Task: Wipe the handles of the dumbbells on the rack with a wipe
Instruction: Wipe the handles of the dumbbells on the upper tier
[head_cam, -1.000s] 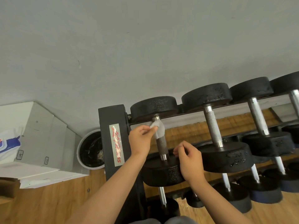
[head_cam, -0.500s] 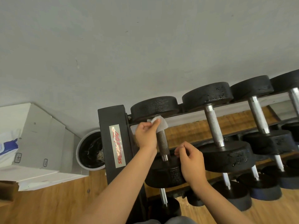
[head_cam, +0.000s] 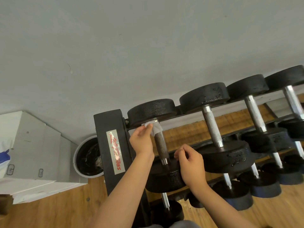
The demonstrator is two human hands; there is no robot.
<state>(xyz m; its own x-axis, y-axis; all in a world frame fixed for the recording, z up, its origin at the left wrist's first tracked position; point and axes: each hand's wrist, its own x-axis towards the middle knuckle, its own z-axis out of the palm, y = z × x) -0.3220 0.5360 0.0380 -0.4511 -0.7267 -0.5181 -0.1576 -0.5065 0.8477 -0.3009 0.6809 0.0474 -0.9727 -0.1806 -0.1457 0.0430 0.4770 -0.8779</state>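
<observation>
A black rack [head_cam: 113, 145] holds a row of black dumbbells with metal handles. My left hand [head_cam: 142, 140] pinches a white wipe [head_cam: 154, 128] wrapped over the far end of the leftmost dumbbell's knurled handle [head_cam: 161, 146], close to its far plate [head_cam: 152, 111]. My right hand [head_cam: 190, 163] rests on the near plate [head_cam: 164, 178] of the same dumbbell, fingers loosely curled, with nothing visible in them. Further handles [head_cam: 212, 125] lie to the right.
A lower tier of dumbbells [head_cam: 233, 193] sits beneath the top row. Left of the rack stand a white bin with a black liner [head_cam: 87, 158] and white cardboard boxes [head_cam: 32, 145]. The grey wall is close behind; wooden floor lies below.
My left hand with the wipe has shifted slightly on the far end of the handle, up and then round it. My right hand has stayed on the near plate.
</observation>
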